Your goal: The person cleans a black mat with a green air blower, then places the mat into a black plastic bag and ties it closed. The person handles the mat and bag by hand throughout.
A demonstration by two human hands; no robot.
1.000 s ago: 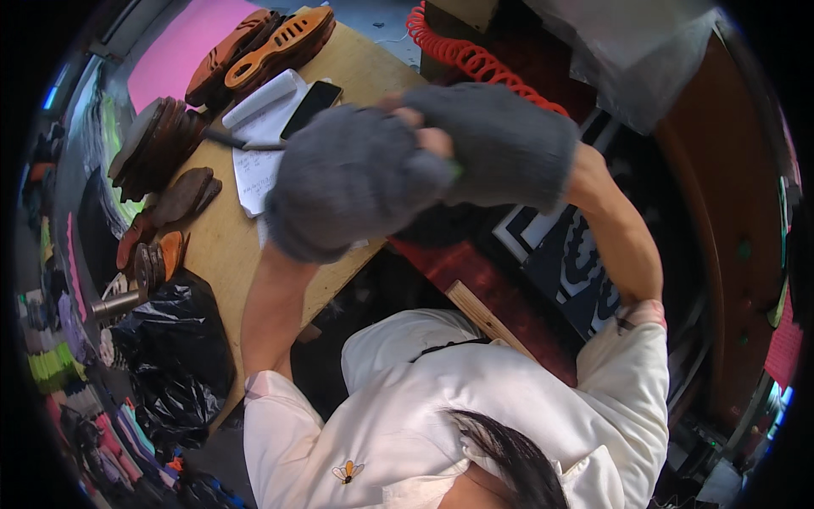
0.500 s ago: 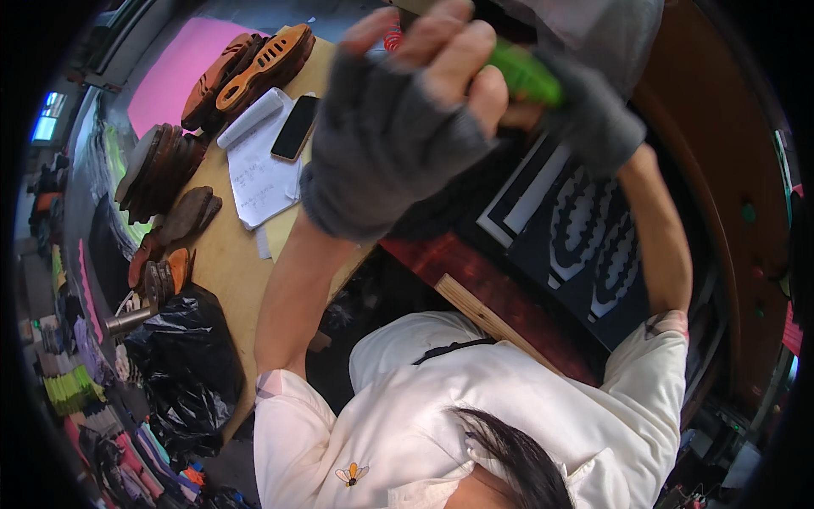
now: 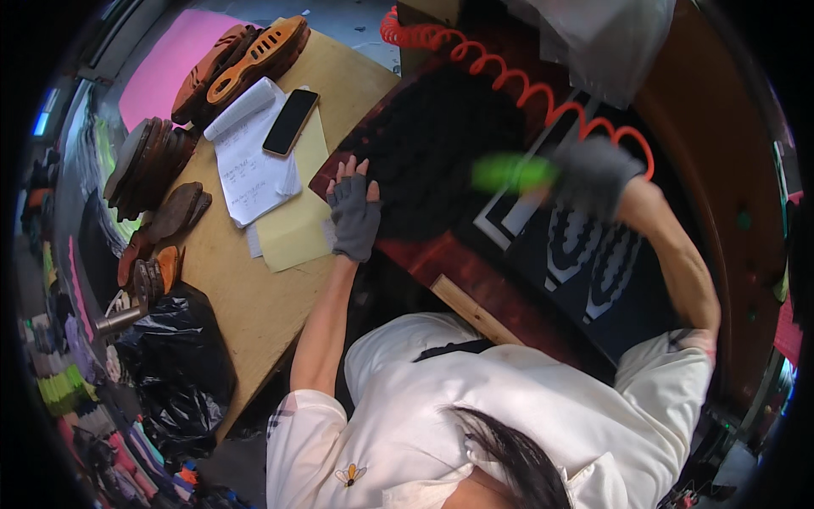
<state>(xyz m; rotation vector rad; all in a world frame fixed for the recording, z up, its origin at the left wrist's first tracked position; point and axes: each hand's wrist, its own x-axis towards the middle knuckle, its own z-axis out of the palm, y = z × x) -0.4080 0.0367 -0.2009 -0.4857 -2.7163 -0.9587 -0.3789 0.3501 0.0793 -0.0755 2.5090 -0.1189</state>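
Note:
My left hand [image 3: 354,212], in a grey fingerless glove, lies palm down with fingers stretched at the left edge of a heap of black material [image 3: 449,144]. The heap covers part of a dark red surface [image 3: 458,263]; its pieces are too dark to tell apart. My right hand [image 3: 598,178], gloved alike and smeared by motion, grips a bright green air blow gun [image 3: 513,173] above the right side. A red coiled hose [image 3: 526,89] runs behind this hand. Beneath it, white sole-shaped outlines [image 3: 568,242] show on a black board [image 3: 538,288].
On the wooden table [image 3: 246,288] at left are a notepad [image 3: 254,161], a phone [image 3: 291,123], yellow paper [image 3: 292,242] and stacked brown sole-shaped forms [image 3: 259,59]. A black plastic bag [image 3: 182,365] hangs by its edge. A clear plastic bag [image 3: 598,42] hangs at the far right.
My left hand has come down from high in front onto the edge of the black heap. My right hand has moved down and a little right with the green air blow gun; the red hose shows fully.

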